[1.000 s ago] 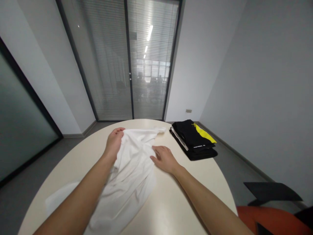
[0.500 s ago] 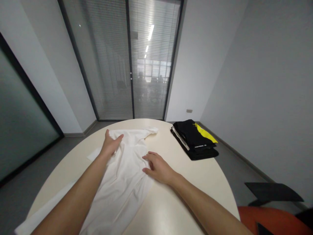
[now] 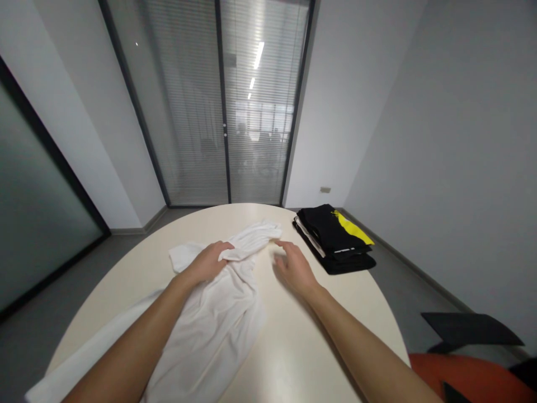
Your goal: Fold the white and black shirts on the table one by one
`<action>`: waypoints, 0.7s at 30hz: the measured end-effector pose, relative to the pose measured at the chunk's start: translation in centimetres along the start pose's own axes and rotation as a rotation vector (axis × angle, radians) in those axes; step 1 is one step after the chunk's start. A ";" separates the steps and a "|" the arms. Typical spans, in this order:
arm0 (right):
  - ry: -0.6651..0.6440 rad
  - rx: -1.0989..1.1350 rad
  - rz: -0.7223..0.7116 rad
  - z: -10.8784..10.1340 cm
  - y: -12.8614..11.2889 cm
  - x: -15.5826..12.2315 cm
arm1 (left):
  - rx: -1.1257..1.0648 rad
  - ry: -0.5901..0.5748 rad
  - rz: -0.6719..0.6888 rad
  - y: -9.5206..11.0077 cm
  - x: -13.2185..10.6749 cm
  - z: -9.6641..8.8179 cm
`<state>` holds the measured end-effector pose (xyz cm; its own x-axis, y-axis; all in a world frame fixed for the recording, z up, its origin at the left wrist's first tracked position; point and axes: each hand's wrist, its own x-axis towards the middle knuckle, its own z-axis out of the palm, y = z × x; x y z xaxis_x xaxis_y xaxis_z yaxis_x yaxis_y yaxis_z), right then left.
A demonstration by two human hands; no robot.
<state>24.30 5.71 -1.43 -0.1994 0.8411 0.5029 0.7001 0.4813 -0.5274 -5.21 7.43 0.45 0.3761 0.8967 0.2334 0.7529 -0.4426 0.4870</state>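
A white shirt (image 3: 210, 324) lies rumpled along a round cream table (image 3: 293, 347), running from the near left toward the far middle. My left hand (image 3: 207, 263) rests on its upper part with the fingers curled round a bunched fold of the cloth. My right hand (image 3: 293, 266) hovers just right of the shirt, fingers loosely stretched toward its far sleeve end (image 3: 268, 229), holding nothing.
A folded stack of black clothes with a yellow stripe (image 3: 333, 238) sits at the table's far right. An orange seat (image 3: 470, 380) and a dark chair part (image 3: 470, 327) stand at the near right. Glass doors with blinds (image 3: 222, 106) lie beyond the table.
My left hand went from lying flat at the far shirt edge to gripping a fold nearer the middle, bunching the cloth. My right hand lifted off the shirt and moved right and farther away.
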 end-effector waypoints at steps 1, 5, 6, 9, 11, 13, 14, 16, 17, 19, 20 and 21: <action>0.010 -0.046 -0.013 -0.3 0.9 0.1 | 0.003 -0.052 0.037 0.3 -0.1 -0.5; 0.009 -0.085 -0.053 -0.5 3.2 0.4 | 0.031 -0.209 0.107 3.2 -0.7 -2.5; -0.005 -0.087 -0.053 -0.3 3.4 0.4 | 0.017 -0.238 0.128 4.3 -0.9 -3.0; -0.062 -0.099 -0.032 0.0 3.5 0.3 | -0.102 -0.410 0.126 7.7 -1.5 -4.4; -0.098 -0.113 -0.014 0.1 3.2 0.3 | -0.149 -0.437 0.087 9.4 -1.9 -4.9; -0.131 -0.133 -0.004 0.1 2.9 0.3 | -0.124 -0.399 -0.002 10.3 -2.1 -5.0; -0.144 -0.146 -0.001 0.0 2.7 0.4 | -0.101 -0.378 -0.058 10.4 -2.1 -4.8; -0.160 -0.171 0.007 0.0 2.4 0.5 | -0.048 -0.334 -0.156 10.0 -2.0 -4.0; -0.159 -0.181 0.014 0.0 2.3 0.5 | -0.011 -0.296 -0.188 9.6 -2.0 -3.4; -0.149 -0.186 0.037 0.1 2.2 0.6 | 0.094 -0.200 -0.218 8.8 -1.7 -2.1; -0.143 -0.181 0.045 0.1 2.2 0.6 | 0.147 -0.161 -0.220 8.3 -1.6 -1.5; -0.138 -0.174 0.049 0.1 2.2 0.6 | 0.182 -0.144 -0.219 7.9 -1.5 -0.9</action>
<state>25.61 7.27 -2.39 -0.2454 0.8939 0.3750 0.8169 0.3990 -0.4165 -0.26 2.61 4.74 0.2570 0.9663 0.0120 0.9039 -0.2447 0.3508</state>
